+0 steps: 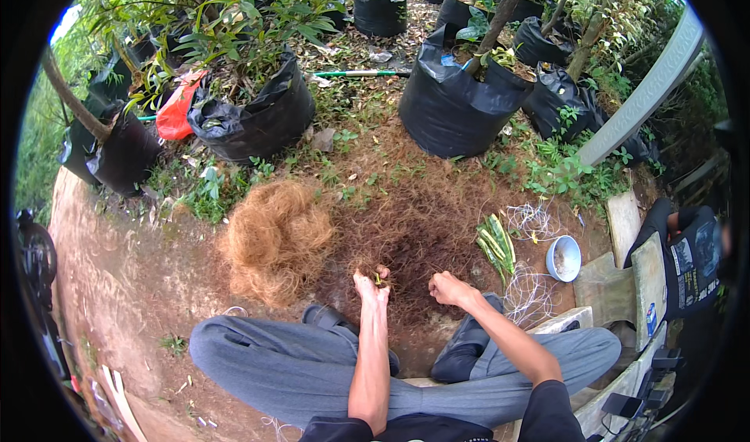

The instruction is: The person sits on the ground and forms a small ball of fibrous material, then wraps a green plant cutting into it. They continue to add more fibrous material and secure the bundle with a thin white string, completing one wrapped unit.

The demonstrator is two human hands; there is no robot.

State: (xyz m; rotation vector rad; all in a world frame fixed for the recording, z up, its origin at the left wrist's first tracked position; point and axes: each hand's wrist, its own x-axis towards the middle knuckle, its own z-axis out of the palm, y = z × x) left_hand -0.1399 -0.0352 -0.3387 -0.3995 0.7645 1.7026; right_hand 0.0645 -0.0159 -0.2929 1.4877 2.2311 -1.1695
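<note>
My left hand is closed around a small green and yellow leaf piece with some brown fibre about it. To its right my right hand is held with curled fingers over the dark fibre; whether a thin strand is between them cannot be made out. Below both hands spreads a layer of dark brown fibrous material. A loose heap of light brown coconut-like fibre lies left of my left hand. Several long green leaves with yellow edges lie to the right of my right hand.
Tangled pale string lies near a light blue bowl. Black plant bags stand ahead, with a red plastic bag at the left. A seated person is at the far right, beside stone slabs.
</note>
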